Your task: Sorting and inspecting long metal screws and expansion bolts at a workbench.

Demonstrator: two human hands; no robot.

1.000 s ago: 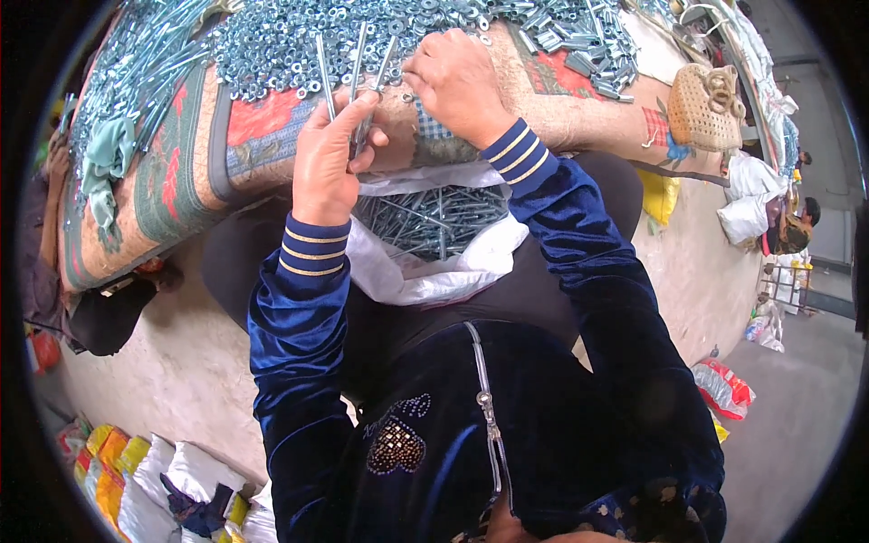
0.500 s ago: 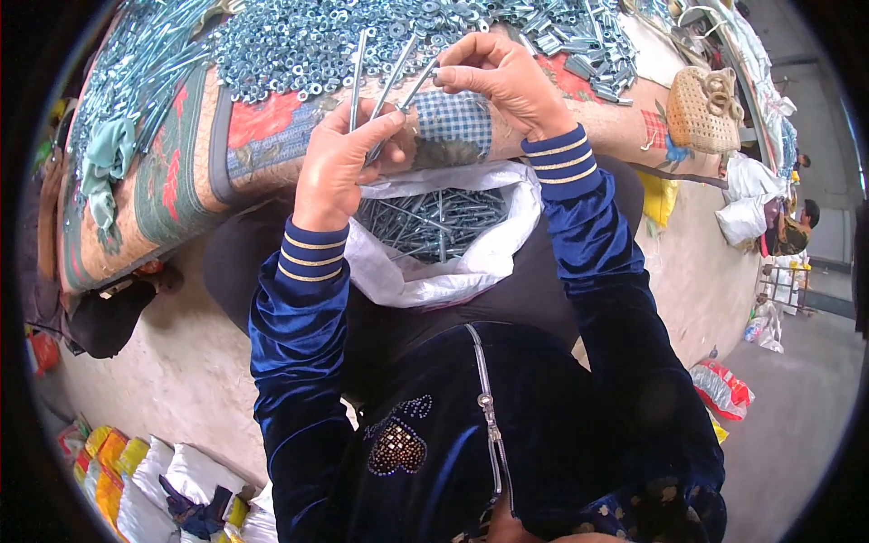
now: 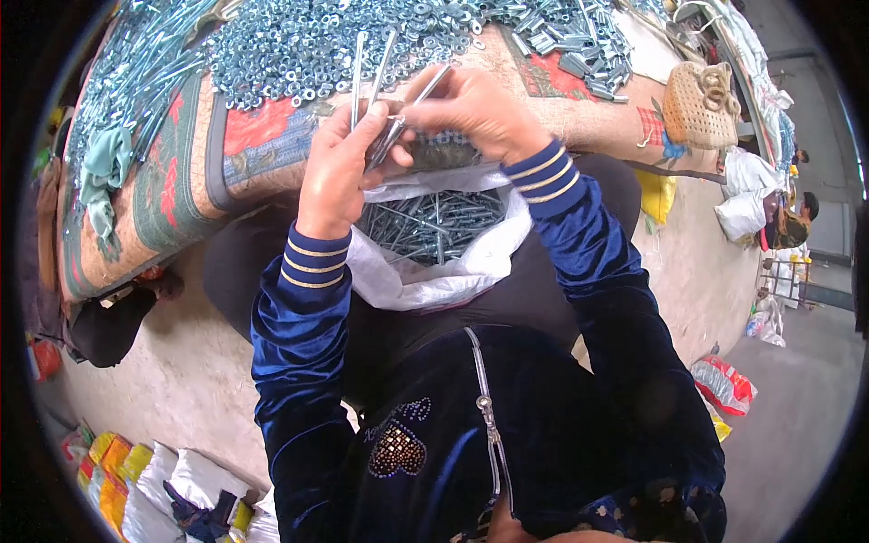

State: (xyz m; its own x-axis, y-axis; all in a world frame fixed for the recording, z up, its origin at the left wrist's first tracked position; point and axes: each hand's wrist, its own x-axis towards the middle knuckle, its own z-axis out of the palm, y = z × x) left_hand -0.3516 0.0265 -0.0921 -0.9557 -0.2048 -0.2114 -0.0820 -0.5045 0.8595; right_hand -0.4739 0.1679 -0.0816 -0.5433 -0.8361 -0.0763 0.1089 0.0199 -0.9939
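Note:
My left hand (image 3: pixel 335 176) is closed round several long, thin metal bolts (image 3: pixel 379 72), which fan out upward above its fingers. My right hand (image 3: pixel 480 110) has its thumb and fingers pinched together low on the rightmost bolt, beside my left fingertips. Whatever small part it pinches there is hidden. Below both hands, an open white woven sack (image 3: pixel 412 291) sits between my legs. Inside lie many assembled metal bolts (image 3: pixel 439 226).
Ahead, a patterned cloth-covered table (image 3: pixel 262 167) bears loose nuts and washers (image 3: pixel 308 54), long bolts (image 3: pixel 145 68) to the left and metal sleeves (image 3: pixel 579 54) to the right. A teal cloth (image 3: pixel 107 172) and woven basket (image 3: pixel 701 104) flank them. Filled sacks (image 3: pixel 204 475) stand lower left.
My right hand has come down and left, from the rightmost bolt's upper tip to its lower part beside my left fingers. My left hand keeps its hold in nearly the same place.

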